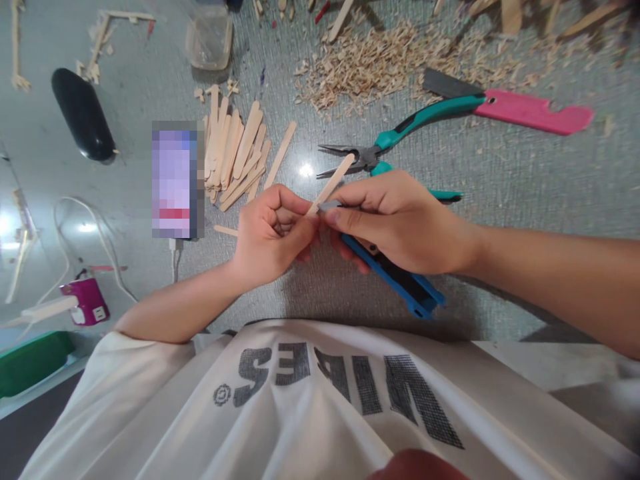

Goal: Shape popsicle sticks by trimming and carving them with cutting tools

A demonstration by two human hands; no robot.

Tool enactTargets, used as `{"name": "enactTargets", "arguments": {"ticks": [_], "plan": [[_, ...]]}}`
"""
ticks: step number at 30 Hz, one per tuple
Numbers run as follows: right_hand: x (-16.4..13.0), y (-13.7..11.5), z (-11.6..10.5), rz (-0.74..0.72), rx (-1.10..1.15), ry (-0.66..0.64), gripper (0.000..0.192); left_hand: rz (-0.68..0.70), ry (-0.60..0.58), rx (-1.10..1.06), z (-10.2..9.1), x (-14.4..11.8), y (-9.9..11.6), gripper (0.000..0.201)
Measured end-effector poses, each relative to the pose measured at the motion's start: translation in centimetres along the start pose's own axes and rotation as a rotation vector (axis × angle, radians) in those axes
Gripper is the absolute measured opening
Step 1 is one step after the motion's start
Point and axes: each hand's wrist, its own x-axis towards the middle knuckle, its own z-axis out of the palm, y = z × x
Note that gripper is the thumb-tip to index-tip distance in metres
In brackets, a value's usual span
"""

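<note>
My left hand (277,237) is closed, pinching a wooden craft stick (334,183) that slants up and to the right. A blue utility knife (400,277) is gripped in my right hand (400,220), its handle running down to the lower right beneath the palm. Its grey blade (327,205) meets the stick close to my left fingertips; whether it has cut in is too small to tell. Just beyond the stick's rounded end lie teal-handled needle-nose pliers (370,157), jaws apart. To the left of them is a pile of craft sticks (230,150).
Wood shavings (370,67) are heaped at the back, near a pink-handled cutter (535,110). A phone (174,180) on a charging cable lies left of the sticks. Further left are a black case (83,113) and a purple plug adapter (90,300). A clear plastic container (210,37) stands behind.
</note>
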Motion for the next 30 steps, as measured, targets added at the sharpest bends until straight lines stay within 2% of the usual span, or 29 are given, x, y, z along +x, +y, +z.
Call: {"name": "enactTargets", "arguments": {"ticks": [11,21,26,30], "plan": [[0.1,0.5,-0.2,-0.117,-0.030,-0.017,0.039,-0.014,0.012,0.031,0.0,-0.1,-0.1,0.051],[0.1,0.7,-0.3,-0.073,0.027,-0.039,0.039,-0.016,0.048,0.025,0.1,-0.2,0.0,0.052],[0.1,0.9,-0.3,-0.126,0.038,-0.014,0.038,-0.039,0.075,0.067,0.0,-0.4,0.0,0.045],[0.0,1.2,-0.1,-0.171,-0.019,0.029,0.033,0.037,0.048,0.126,-0.1,-0.9,-0.4,0.035]]}}
